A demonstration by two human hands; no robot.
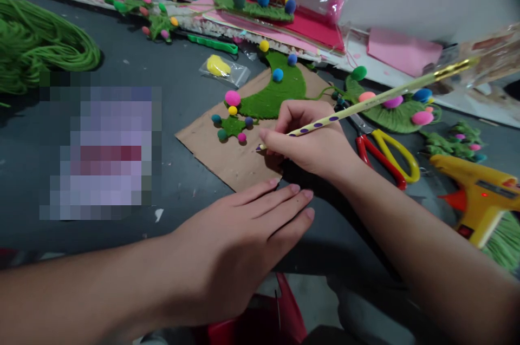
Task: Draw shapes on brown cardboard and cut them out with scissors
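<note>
Between thumb and fingers, my right hand (312, 139) grips a pale yellow pencil (361, 105) with purple dots. The pencil's tip is at a piece of brown cardboard (207, 147); whether it touches cannot be made out. Flat and with fingers stretched out, my left hand (247, 231) rests at the cardboard's near edge. On the cardboard lie a green yarn-covered crescent (280, 88) with coloured pompoms and a small green star (233, 127) with pompoms at its points.
To the right are red-and-yellow-handled scissors (382, 155) and a yellow glue gun (483, 193) with a red light on. Green yarn (44, 44) lies at the left. Behind the cardboard are a small bag with a yellow lump (219, 66) and a green cutter (213, 43).
</note>
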